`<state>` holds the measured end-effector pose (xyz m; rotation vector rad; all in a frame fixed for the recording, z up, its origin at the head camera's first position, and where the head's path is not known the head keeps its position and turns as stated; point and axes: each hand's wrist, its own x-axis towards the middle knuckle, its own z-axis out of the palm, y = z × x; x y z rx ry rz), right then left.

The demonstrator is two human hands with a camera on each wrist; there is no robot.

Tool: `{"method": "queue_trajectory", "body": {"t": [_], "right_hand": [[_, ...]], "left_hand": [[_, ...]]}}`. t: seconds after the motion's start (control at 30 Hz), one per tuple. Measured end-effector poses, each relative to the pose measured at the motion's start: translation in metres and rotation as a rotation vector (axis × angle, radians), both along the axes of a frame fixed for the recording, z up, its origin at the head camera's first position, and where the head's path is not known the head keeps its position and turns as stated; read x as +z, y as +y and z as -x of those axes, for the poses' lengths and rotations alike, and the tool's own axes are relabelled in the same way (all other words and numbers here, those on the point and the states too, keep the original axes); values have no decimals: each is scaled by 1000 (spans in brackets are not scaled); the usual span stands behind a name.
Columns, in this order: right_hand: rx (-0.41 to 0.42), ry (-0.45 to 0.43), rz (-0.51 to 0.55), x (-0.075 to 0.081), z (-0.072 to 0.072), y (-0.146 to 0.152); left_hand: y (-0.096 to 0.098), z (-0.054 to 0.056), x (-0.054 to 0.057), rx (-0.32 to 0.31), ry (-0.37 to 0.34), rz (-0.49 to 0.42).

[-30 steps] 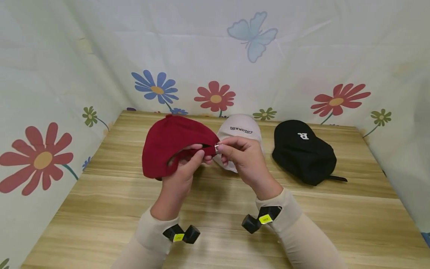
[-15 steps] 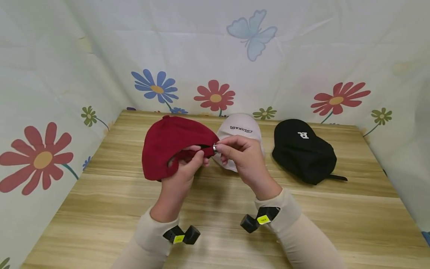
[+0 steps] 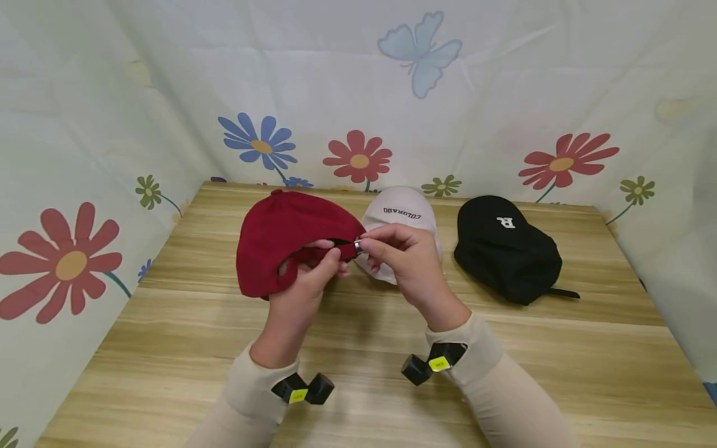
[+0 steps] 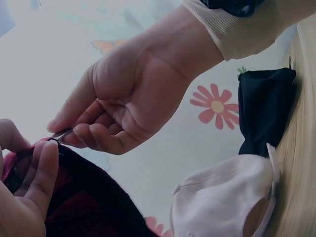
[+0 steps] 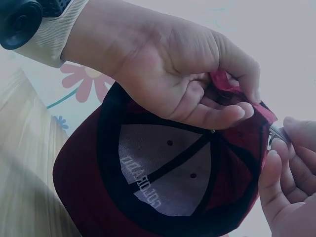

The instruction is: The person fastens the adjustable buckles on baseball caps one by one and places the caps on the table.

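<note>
A dark red baseball cap (image 3: 291, 227) is held up above the table, its back opening toward me. My left hand (image 3: 299, 289) grips its back strap (image 3: 345, 251), thumb on the outside and fingers through the opening. At the strap's right end, my right hand (image 3: 411, 264) pinches a small metal buckle (image 3: 358, 246) between thumb and forefinger. The right wrist view shows the buckle (image 5: 277, 134) at those fingertips, and the cap's pale front lining (image 5: 163, 173) with reversed lettering. Part of the strap is hidden behind the left fingers.
Behind my right hand lies a white cap (image 3: 400, 208) lettered COLORADO. Farther right, a black cap (image 3: 506, 261) with a white R rests on the wooden table (image 3: 358, 386), its strap sticking out. A flower-printed cloth (image 3: 313, 74) stands around the table's back and sides.
Both hands stay nearly in place on the red cap. The metal buckle has turned slightly between the right fingertips, and the left fingertips under the strap have drawn in a little.
</note>
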<state>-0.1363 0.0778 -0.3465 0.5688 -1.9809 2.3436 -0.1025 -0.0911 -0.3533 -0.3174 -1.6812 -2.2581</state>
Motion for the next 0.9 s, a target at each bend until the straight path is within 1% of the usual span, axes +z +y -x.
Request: {"method": "queue_trajectory", "body": {"t": [0.1, 0.23, 0.4, 0.5, 0.7, 0.8, 0.9], "right_hand": [[12, 0, 34, 0, 0, -1], [54, -15, 101, -2, 0, -3], [76, -33, 122, -5, 2, -3], [107, -74, 155, -6, 2, -3], [208, -204, 273, -9, 4, -4], [222, -224, 303, -11, 4, -5], [221, -225, 311, -13, 3, -6]], "left_hand": [[2, 0, -2, -24, -2, -12], [5, 2, -5, -43, -10, -23], [4, 3, -5, -33, -42, 24], [3, 3, -4, -23, -38, 63], [3, 1, -4, -38, -51, 43], [4, 0, -2, -28, -64, 52], [4, -3, 0, 9, -78, 108]]}}
